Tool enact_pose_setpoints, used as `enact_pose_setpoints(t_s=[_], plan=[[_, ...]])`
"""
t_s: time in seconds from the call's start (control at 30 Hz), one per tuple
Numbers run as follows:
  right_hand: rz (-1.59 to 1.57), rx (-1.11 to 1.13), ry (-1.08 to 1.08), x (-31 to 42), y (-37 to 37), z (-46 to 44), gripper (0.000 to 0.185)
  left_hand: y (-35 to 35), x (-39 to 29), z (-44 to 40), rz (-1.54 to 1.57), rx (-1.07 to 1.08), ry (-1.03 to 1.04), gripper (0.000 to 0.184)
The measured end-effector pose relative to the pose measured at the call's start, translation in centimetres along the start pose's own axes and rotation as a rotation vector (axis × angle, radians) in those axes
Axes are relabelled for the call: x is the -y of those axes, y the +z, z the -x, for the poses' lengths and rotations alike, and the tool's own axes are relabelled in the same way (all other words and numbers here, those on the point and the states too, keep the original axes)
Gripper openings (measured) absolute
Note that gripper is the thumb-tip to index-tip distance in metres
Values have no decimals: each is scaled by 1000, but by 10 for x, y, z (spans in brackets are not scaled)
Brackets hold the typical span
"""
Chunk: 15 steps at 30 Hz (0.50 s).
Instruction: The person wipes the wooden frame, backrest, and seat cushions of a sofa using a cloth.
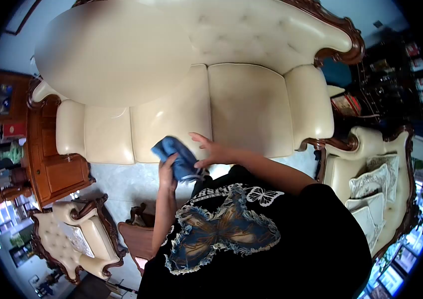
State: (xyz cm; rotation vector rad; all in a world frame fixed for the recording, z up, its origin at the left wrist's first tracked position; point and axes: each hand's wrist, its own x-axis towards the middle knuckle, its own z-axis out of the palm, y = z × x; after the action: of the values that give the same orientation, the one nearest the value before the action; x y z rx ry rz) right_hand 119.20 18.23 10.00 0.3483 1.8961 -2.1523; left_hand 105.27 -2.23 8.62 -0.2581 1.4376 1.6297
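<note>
My left hand (168, 172) is closed on a folded blue denim-like garment (174, 153), held in front of my body above the floor, near the sofa's front edge. White, string-like bits show at the garment's lower end, and its exact kind is not clear. On the garment's right side is my right hand (211, 151), fingers apart and holding nothing. Its lower fingers come close to the garment; whether they touch it I cannot tell. Beyond both hands stands a long cream leather sofa (251, 109) with carved wood trim. A blurred patch hides its upper left part.
A cream armchair (79, 234) and a small wooden table (139, 239) stand at lower left. To the right, another cream seat (338, 172) bears several patterned cushions (368, 184). A wooden cabinet (59, 172) is at left, dark shelves (391, 74) at upper right.
</note>
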Motion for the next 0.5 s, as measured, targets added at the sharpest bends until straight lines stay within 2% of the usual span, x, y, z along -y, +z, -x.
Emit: enact_pose_setpoints(t_s=[0.03,0.07,0.1,0.13,0.17,0.2,0.23,0.3,0.37,0.5], plan=[[-103,5,6,-8,2,-1,122,36,2,3,-129,34,53,41],[-79,-97,-22,-38,8,-15,127,53,8,0,-245,88,91,43],[-23,-242,17,-38,3,-4,131,74,16,-6,-364,141,131,44],[-114,-270,9,-27,-7,5,132,85,24,-14,-445,184,175,47],[-203,-301,-4,-20,-16,17,133,94,29,-18,-479,181,149,42],[-168,-428,56,-22,-20,24,122,99,26,-19,-554,196,153,39],[-175,-440,52,-24,-28,32,122,104,21,-18,-626,208,156,36],[-130,-535,165,-29,-41,45,92,106,6,-17,-617,223,177,33],[-678,-543,77,-14,-46,68,64,116,-15,-16,-365,235,6,33],[-861,-555,94,-15,-63,97,59,125,-39,-25,-294,336,-37,29]])
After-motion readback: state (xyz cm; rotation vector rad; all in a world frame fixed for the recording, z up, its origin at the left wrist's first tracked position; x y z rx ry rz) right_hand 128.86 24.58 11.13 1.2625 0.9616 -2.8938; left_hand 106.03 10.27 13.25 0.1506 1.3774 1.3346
